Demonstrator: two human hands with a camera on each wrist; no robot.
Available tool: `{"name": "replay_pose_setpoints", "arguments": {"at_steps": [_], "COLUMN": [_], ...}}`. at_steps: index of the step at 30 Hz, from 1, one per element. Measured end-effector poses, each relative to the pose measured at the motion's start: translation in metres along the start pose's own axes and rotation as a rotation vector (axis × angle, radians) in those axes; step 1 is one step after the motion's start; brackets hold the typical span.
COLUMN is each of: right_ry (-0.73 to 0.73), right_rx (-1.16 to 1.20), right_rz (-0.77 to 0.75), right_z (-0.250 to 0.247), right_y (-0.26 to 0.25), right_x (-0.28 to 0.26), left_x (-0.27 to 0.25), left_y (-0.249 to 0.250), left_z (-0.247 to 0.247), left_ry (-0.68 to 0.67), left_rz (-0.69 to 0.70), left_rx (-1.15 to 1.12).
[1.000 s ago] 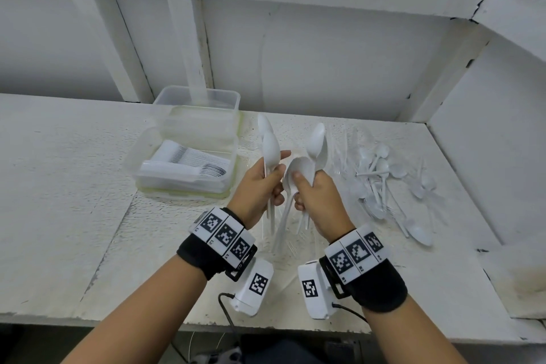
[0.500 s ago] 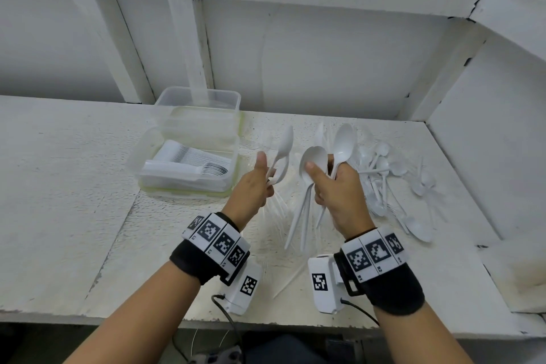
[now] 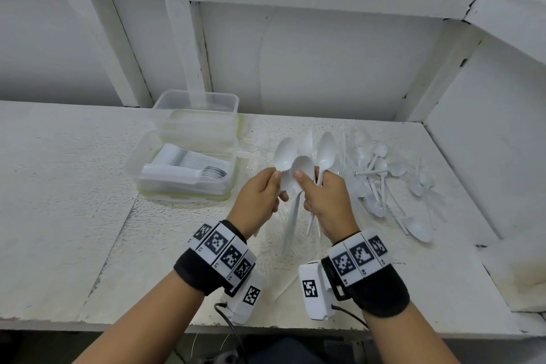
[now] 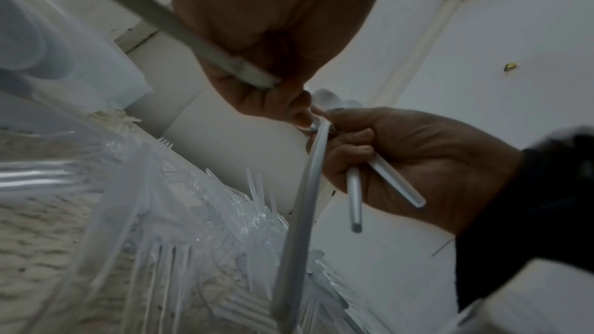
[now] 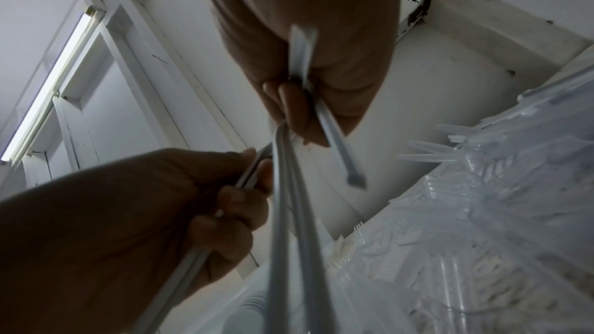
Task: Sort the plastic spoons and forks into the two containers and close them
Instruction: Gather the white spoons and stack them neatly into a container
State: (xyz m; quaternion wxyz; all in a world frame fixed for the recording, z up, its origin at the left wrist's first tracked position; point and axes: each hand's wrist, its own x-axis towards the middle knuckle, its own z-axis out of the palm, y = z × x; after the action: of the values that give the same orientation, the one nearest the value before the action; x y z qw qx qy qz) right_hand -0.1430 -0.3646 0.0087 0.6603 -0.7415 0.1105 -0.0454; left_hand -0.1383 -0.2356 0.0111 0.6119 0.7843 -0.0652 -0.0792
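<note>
Hands have closed together again above the table (image 3: 74, 216), left hand (image 3: 260, 198) gripping one white spoon (image 3: 285, 156) and right hand (image 3: 328, 201) several, likely bunching them for the spoon-filled container (image 3: 147, 170) at near left.

Both forearms reach forward side by side, wrists banded. The left hand (image 3: 260, 195) and right hand (image 3: 326, 198) are raised close together, fingers curled in grips, thumbs pointing up.

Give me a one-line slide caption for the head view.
Both hands, left and right, grip white plastic spoons above the table, beside a spoon-filled container.
</note>
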Motion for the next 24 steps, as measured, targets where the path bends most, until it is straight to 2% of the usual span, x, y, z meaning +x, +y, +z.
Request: {"name": "replay_pose_setpoints", "arguments": {"at_steps": [7,9,13,16,18,21,24], "right_ry": [0.064,0.044,-0.024,0.026,0.046,0.0,-0.054], "right_rx": [-0.088,-0.087,-0.069,-0.078,-0.047,-0.063,-0.057], "right_rz": [-0.076,-0.116,-0.169,-0.206,-0.217,-0.181,-0.104], "right_z": [-0.009,-0.014,-0.015,-0.01,-0.008,-0.009,-0.012], "right_y": [0.005,-0.001,-0.008,-0.008,-0.006,-0.006,-0.009], "right_x": [0.007,0.006,0.003,0.002,0.002,0.004,0.004], "left_x": [0.001,0.002,-0.004,-0.01,-0.011,-0.009,-0.008], "left_y": [0.0,0.0,0.004,0.007,0.008,0.008,0.004], "left_z": [-0.002,-0.006,-0.006,-0.005,-0.003,-0.001,-0.001], "left_ry": [-0.004,-0.024,-0.226,-0.321,-0.323,-0.295,-0.294], "left_rz": [-0.121,-0.166,-0.227,-0.251,-0.24,-0.205,-0.207], "left_rx": [-0.132,-0.174,-0.254,-0.405,-0.361,-0.254,-0.272]}}
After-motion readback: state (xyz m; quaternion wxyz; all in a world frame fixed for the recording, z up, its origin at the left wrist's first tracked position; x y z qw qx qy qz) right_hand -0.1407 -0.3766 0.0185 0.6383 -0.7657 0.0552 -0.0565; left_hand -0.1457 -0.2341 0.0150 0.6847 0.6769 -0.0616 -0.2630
